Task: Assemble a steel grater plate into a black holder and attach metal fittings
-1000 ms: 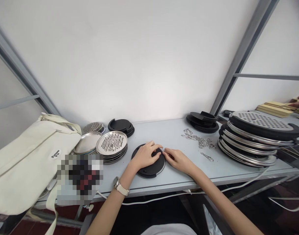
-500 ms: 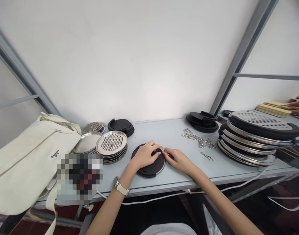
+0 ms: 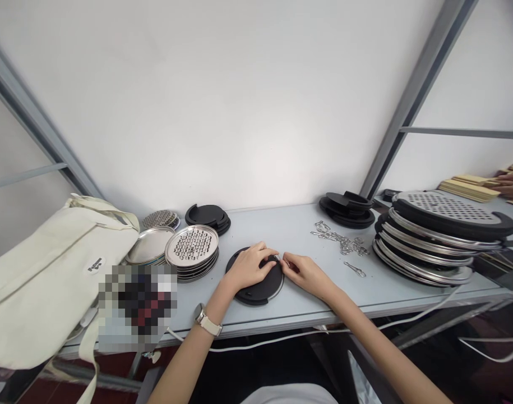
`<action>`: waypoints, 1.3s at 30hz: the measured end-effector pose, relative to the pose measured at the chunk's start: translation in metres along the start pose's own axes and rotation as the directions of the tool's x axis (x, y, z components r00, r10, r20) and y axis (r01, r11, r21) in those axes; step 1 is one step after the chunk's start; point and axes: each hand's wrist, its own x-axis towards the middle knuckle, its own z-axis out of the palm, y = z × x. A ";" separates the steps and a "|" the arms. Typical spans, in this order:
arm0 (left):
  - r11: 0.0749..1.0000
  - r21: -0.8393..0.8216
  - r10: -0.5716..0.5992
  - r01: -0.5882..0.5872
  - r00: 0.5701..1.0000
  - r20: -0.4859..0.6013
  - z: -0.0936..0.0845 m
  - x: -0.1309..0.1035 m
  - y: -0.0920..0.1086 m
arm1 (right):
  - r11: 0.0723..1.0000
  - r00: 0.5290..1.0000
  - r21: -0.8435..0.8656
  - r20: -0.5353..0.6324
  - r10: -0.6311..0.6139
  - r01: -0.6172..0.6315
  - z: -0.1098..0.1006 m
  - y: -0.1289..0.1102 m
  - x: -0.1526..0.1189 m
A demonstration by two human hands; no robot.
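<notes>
A black round plate with a rim (image 3: 260,292) lies on the table in front of me, a silvery edge showing at its right. My left hand (image 3: 251,266) rests across its top, with thumb and fingers closed at the upper right rim. Against that same rim, my right hand (image 3: 301,272) pinches a small shiny metal piece, mostly hidden, that looks like one of the wire clips. Loose metal wire clips (image 3: 344,244) lie in a heap to the right, and a single clip (image 3: 355,269) lies nearer me.
At left are stacked metal grater discs (image 3: 193,247), plain metal discs (image 3: 151,246) and a cream bag (image 3: 50,280). Black round plates stand at back left (image 3: 206,216) and back right (image 3: 346,210). A tall stack of graters (image 3: 441,241) stands right, near another person's hand (image 3: 511,185).
My right hand has shifted very slightly at the plate's rim. My left hand and the black plate stay in place.
</notes>
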 end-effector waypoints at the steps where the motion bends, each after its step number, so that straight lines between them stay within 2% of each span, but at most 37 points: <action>1: 1.000 -0.001 -0.001 0.001 1.000 0.000 0.000 0.000 0.000 | 1.000 1.000 -0.001 0.000 0.002 -0.002 0.000 0.000 0.000; 18: 0.999 -0.039 -0.010 0.010 1.000 -0.003 0.000 0.000 -0.001 | 0.992 0.998 -0.117 -0.018 -0.055 0.053 0.001 0.002 0.001; 31: 0.999 -0.042 -0.033 0.034 0.999 0.017 0.000 0.000 0.000 | 0.998 0.999 -0.055 0.003 -0.042 0.042 0.000 0.002 0.000; 39: 1.000 0.021 0.007 -0.007 1.000 0.027 -0.001 0.000 0.002 | 0.998 0.999 -0.034 0.028 -0.045 0.046 0.001 0.003 -0.001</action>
